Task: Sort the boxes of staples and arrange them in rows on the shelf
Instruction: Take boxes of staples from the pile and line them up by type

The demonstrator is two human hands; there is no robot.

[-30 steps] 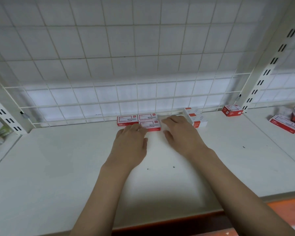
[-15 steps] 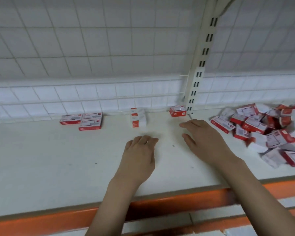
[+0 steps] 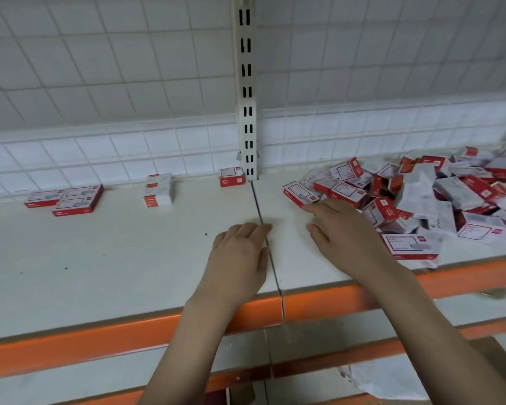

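Note:
A jumbled pile of red-and-white staple boxes (image 3: 421, 188) covers the right part of the white shelf (image 3: 114, 258). At the back left lie three flat boxes (image 3: 70, 198) side by side. A small stack of boxes (image 3: 157, 190) stands to their right, and a single box (image 3: 231, 176) sits by the upright post. My right hand (image 3: 342, 232) hovers with fingers straight, its fingertips at the nearest box of the pile (image 3: 300, 194). My left hand (image 3: 240, 252) is over the seam of the shelf, fingers relaxed, holding nothing.
A slotted white upright post (image 3: 247, 112) rises at the back centre before a wire grid and tiled wall. An orange edge (image 3: 100, 331) runs along the shelf front. A lower shelf with torn white wrapping (image 3: 392, 378) lies below right.
The view has swung right from the sorted boxes to the pile. Both hands left the flat boxes and moved right; my right hand now reaches the pile's nearest box.

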